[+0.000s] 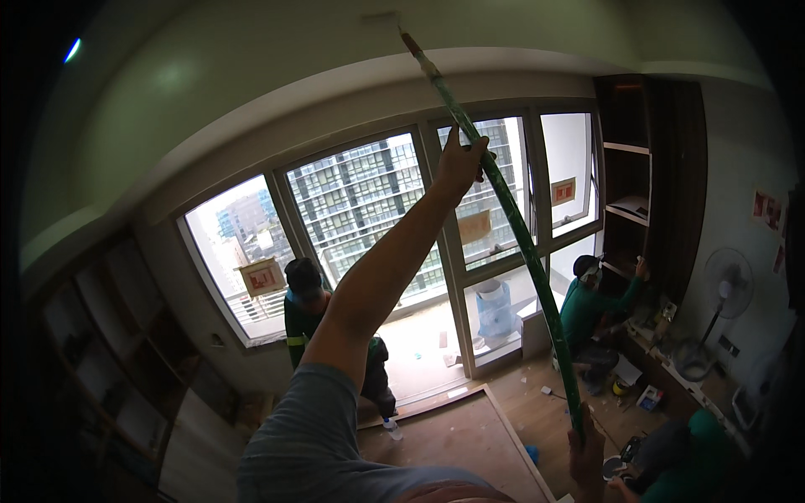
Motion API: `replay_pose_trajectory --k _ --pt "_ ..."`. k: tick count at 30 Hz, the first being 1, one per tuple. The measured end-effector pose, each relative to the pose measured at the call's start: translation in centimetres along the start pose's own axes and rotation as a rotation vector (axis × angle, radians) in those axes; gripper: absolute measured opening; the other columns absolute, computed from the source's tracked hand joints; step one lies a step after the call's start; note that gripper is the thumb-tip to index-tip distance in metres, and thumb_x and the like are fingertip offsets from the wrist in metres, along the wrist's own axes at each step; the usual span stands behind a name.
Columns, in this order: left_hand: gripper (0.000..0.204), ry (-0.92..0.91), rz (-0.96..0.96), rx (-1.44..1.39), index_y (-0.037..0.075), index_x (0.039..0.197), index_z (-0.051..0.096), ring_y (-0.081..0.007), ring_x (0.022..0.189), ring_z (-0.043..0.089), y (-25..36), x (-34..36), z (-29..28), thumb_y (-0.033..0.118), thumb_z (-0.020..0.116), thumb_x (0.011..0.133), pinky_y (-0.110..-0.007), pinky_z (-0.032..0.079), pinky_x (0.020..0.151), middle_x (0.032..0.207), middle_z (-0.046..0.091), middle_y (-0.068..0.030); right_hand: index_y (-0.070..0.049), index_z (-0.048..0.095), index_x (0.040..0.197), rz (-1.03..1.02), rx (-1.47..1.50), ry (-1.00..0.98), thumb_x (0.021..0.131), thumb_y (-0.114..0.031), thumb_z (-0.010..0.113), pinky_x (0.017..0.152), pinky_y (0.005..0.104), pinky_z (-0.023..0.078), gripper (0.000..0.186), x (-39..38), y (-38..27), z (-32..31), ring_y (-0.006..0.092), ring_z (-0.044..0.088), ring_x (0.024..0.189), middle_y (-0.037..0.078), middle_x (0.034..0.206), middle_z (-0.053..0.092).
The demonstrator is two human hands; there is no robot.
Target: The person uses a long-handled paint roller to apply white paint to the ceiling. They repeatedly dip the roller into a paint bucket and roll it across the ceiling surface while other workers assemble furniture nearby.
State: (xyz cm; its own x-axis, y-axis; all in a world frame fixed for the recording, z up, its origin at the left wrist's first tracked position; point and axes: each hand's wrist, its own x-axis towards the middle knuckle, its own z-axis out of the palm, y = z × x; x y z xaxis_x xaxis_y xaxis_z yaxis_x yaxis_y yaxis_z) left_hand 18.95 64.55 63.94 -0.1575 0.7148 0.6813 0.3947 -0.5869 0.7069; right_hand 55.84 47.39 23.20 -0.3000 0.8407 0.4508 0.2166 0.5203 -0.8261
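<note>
My left arm reaches up across the middle of the view, and my left hand (pixel 461 168) grips a long green pole (pixel 528 251) at its upper part. Lower right, my right hand (pixel 587 444) is closed round the same pole near the bottom edge. The pole slants up to the upper middle, where a brown and pale handle (pixel 418 52) tops it. A paint roller (pixel 381 18) at its tip is against or very near the pale ceiling (pixel 251 59); which, I cannot tell.
A person by the windows (pixel 302 310), another at the right-hand dark shelving (pixel 583 310), a third low at the right (pixel 688 453). A wooden board (pixel 444 444), water bottle (pixel 392 427), standing fan (pixel 723 289) and scattered tools are below. More shelving (pixel 101 335) lines the left wall.
</note>
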Motion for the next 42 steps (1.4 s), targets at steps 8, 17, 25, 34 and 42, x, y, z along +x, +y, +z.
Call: replay_pose_trajectory --k 8,17,25,34,42 --pt "0.093 0.012 0.178 0.177 0.012 0.162 -0.003 -0.0135 0.059 0.057 6.8 1.6 0.8 0.015 0.063 0.098 -0.029 0.048 0.048 0.081 0.062 -0.0115 -0.017 0.035 0.158 0.003 -0.001 -0.007 0.105 -0.027 0.055 0.068 0.0421 0.047 0.058 9.6 -12.0 -1.4 0.0312 0.059 0.068 0.021 0.087 0.062" --pt "0.09 0.052 0.24 0.277 0.005 0.161 0.004 -0.0161 0.058 0.062 12.0 5.1 0.9 0.023 0.065 0.098 -0.03 0.052 0.048 0.081 0.067 -0.0125 -0.021 0.031 0.16 -0.19 -0.052 0.086 0.108 -0.026 0.05 0.073 0.0427 0.05 0.056 17.5 -21.1 -2.4 0.0268 0.067 0.075 0.022 0.094 0.068" --pt "0.085 0.085 0.21 0.327 0.003 0.161 0.012 -0.0187 0.063 0.062 14.3 8.2 0.0 0.031 0.064 0.099 -0.034 0.056 0.06 0.087 0.067 -0.0119 -0.024 0.032 0.16 -0.253 -0.067 0.124 0.107 -0.029 0.051 0.068 0.0437 0.052 0.056 21.1 -22.3 -2.5 0.0246 0.068 0.067 0.019 0.088 0.07" --pt "0.085 0.109 0.224 0.303 0.004 0.161 0.013 -0.0206 0.065 0.064 14.8 11.0 0.4 0.027 0.065 0.097 -0.035 0.057 0.06 0.088 0.067 -0.0119 -0.024 0.035 0.158 -0.209 -0.129 0.122 0.107 -0.033 0.052 0.061 0.0431 0.048 0.055 22.2 -23.8 -4.3 0.0214 0.062 0.058 0.019 0.079 0.066" --pt "0.087 0.218 0.202 0.239 0.013 0.163 0.001 -0.0217 0.068 0.067 12.6 11.7 1.3 0.02 0.059 0.098 -0.037 0.058 0.059 0.091 0.066 -0.0135 -0.025 0.034 0.159 -0.117 -0.105 0.039 0.105 -0.032 0.054 0.074 0.0433 0.051 0.058 19.7 -18.2 -3.9 0.0291 0.069 0.075 0.02 0.093 0.07"
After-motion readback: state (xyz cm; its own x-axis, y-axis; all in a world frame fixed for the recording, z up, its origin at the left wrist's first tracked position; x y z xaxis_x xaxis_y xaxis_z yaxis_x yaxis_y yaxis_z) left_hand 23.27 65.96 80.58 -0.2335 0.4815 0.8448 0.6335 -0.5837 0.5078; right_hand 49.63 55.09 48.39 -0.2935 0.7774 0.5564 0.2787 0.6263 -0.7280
